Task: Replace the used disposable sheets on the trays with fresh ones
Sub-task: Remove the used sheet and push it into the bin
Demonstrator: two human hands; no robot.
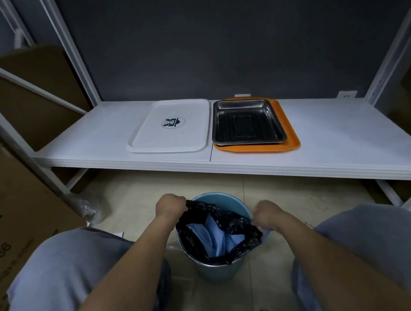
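From where I'm watching, I judge the removal half of the job done or nearly so. Crumpled blue sheets lie inside the black bag that lines the bin, and I take them for the used ones. Beyond the bin, on the white shelf, all three trays look bare. The white tray with its round logo sits straight past the bin. The metal tray is to that tray's right, stacked on the orange tray. I see no fresh sheets anywhere, so lining all three trays is what's left, and the supply has to be found first.

Both forearms reach down between the knees to the bin's mouth. My left hand is at the bin's far left rim, fingers curled tight on the bag's edge and pulling it outward. My right hand is at the bin's right rim, closed into a fist. It seems to pinch the opposite bag edge, though blur keeps me from being certain. Together they hold the bag open. Cardboard boxes stand well left of the bin.
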